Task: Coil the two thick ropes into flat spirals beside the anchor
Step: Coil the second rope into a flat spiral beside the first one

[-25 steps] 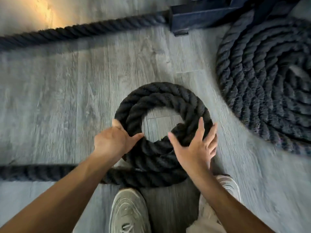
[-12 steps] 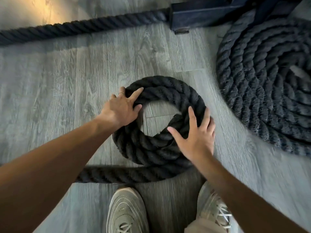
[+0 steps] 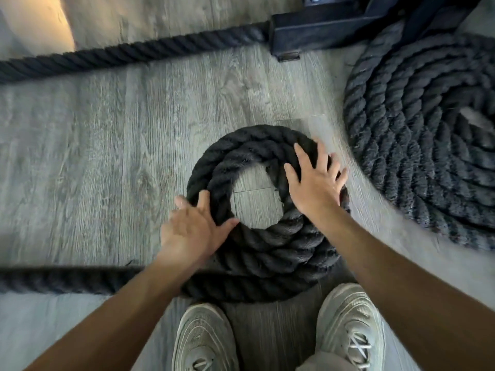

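A small coil of thick black rope (image 3: pixel 267 253) lies on the grey floor in front of my feet, a few turns round an open centre. My left hand (image 3: pixel 191 231) presses flat on the coil's left side, fingers straight and thumb toward the centre hole. My right hand (image 3: pixel 314 180) lies spread on the coil's upper right. The rope's loose tail (image 3: pixel 61 279) runs left from under the coil. A second rope sits as a large flat spiral (image 3: pixel 428 145) at the right. The dark metal anchor (image 3: pixel 316 30) stands at the top.
A straight stretch of rope (image 3: pixel 128 53) runs from the anchor to the left edge along the back. My two pale sneakers (image 3: pixel 267 338) stand just below the small coil. Grey wood-look floor (image 3: pixel 93 156) lies between the ropes on the left.
My left hand moved from the coil's upper left down to its lower left. My right hand slid up from the lower right to the upper right. The loose tail now reaches the left edge.
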Available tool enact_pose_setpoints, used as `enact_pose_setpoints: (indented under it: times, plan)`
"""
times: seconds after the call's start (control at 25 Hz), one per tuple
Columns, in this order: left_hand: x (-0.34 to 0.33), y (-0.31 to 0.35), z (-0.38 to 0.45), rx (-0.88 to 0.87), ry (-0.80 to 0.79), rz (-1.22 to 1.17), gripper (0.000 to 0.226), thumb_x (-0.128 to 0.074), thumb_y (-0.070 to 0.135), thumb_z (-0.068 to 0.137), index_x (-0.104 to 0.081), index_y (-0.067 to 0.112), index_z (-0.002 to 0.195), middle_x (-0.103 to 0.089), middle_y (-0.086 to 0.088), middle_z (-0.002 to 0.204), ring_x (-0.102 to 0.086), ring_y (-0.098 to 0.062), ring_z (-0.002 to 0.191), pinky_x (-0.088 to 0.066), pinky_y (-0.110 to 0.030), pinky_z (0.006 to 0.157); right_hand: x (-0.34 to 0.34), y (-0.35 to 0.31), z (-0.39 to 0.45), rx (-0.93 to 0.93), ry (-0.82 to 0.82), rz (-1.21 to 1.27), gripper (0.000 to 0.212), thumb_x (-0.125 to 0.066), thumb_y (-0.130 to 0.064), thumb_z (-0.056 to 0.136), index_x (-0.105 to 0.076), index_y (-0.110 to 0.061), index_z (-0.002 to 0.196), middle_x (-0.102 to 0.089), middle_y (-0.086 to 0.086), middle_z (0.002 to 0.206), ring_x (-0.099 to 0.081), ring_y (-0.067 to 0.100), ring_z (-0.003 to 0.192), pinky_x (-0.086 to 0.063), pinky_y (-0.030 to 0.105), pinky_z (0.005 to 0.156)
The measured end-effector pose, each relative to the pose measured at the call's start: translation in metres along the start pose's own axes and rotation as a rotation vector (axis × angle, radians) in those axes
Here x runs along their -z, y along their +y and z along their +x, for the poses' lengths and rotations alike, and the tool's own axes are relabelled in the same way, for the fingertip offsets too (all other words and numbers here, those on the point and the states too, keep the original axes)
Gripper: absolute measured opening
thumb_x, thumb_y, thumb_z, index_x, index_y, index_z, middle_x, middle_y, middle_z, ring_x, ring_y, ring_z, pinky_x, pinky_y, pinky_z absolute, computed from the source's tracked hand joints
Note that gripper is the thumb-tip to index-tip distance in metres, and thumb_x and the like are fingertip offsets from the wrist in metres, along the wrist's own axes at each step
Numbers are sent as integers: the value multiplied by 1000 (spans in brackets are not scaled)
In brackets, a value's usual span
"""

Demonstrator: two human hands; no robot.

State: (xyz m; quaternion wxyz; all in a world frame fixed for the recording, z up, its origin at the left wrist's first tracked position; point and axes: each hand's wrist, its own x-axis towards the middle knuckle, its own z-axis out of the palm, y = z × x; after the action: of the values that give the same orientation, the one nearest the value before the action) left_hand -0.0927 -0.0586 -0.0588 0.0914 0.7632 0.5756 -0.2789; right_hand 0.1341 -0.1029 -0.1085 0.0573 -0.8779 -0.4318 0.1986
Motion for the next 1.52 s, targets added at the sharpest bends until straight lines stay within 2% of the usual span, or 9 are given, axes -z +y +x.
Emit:
enact_pose_setpoints:
  times: [0.16,0.36,0.56,0.68,0.8,1.0,1.16,1.32,1.52]
  plan:
    - [18,-8,64,-148,165,-124,85,-40,78,89,-3,46,158,-16,-25,160,-43,-50,131,-45,-54,103,-34,11,-104,-108,32,39,87,-30,-86,83,0,-49,156,19,8,166,21,40,150,12,65,115]
    - [28,0,90,-282,92,-95,68,-34,64,100,-2,50,159,-21,-26,160,-48,-52,127,-38,-49,108,-44,9,-127,-202,-2,69,85,-31,-84,82,-3,-51,156,22,3,166,14,46,149,-15,66,115]
    - [0,-20,55,-51,79,-217,76,-34,68,97,0,42,161,-18,-34,157,-46,-58,124,-36,-52,108,-19,34,-69,89,-55,-140,77,-20,-88,83,0,-59,151,24,-8,165,14,36,151,-6,56,122]
    - [-27,-18,13,106,-12,-418,86,-37,67,97,7,33,162,-8,-35,160,-37,-58,134,-36,-54,108,10,46,-8,368,-56,-288,71,-11,-87,85,-11,-61,151,16,-13,167,18,29,152,8,62,118]
    - [-47,1,-17,130,-30,-608,94,-42,66,95,10,26,162,-3,-36,161,-31,-57,140,-32,-55,112,30,44,27,520,22,-447,60,-2,-78,92,-16,-64,149,-3,-3,169,3,36,154,5,69,115]
    - [-16,-9,16,187,67,-555,96,-49,75,87,-1,37,161,-6,-27,164,-23,-50,145,-29,-55,113,9,40,-16,113,46,-125,61,-13,-69,98,-6,-51,156,1,4,168,-9,38,150,-10,61,120]
    - [22,-19,82,-69,127,-497,85,-57,68,88,-19,38,158,-20,-23,160,-23,-48,145,-29,-55,116,-40,26,-126,-147,60,229,63,-30,-61,97,-10,-49,156,10,-11,167,0,39,151,-17,62,118]
    - [25,-17,108,-181,99,-323,76,-50,66,93,-16,47,157,-29,-24,157,-34,-50,138,-35,-55,113,-51,20,-138,-142,18,212,67,-29,-61,96,-5,-47,157,14,-11,167,6,47,149,-11,59,120]
    - [-6,-34,66,28,97,-312,79,-37,67,95,-5,35,161,-19,-32,157,-42,-57,129,-41,-56,105,-23,49,-71,112,-21,-47,57,-7,-60,98,-7,-53,154,6,-12,167,-2,42,151,-2,62,120]
